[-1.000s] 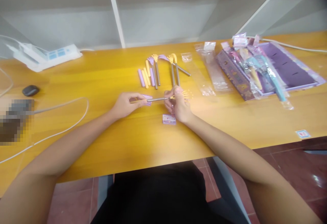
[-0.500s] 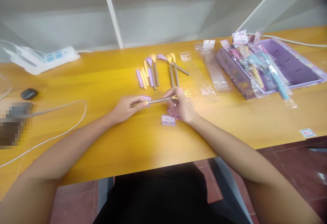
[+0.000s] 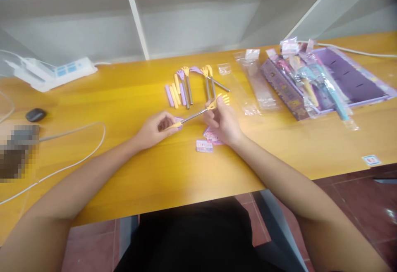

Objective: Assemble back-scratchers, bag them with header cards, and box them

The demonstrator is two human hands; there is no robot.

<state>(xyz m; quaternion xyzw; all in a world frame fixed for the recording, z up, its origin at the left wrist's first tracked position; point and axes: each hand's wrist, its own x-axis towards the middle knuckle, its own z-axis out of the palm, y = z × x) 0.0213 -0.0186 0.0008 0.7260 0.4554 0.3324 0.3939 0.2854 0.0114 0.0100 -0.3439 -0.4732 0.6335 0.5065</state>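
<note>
Between my hands is a back scratcher (image 3: 194,117) with a yellow claw head, a metal rod and a yellow handle. My left hand (image 3: 156,129) pinches its handle end, and my right hand (image 3: 225,120) grips it just below the claw, which tilts up to the right. Small printed cards (image 3: 204,146) lie on the table under and beside my right hand. Beyond my hands are several purple and yellow claw heads on metal rods (image 3: 189,88). Loose yellow and purple handles (image 3: 175,94) rest to the left of those rods.
At the right stands a purple box (image 3: 350,73) heaped with wrapped items (image 3: 325,86). Clear plastic sleeves (image 3: 260,86) lie beside it. On the left are a white power strip (image 3: 66,73), a black mouse-like object (image 3: 35,115) and a white cable (image 3: 77,156).
The claw end of the back scratcher has risen with my right hand, so it slants more. The claw shows more fully above my fingers. My left hand has barely moved.
</note>
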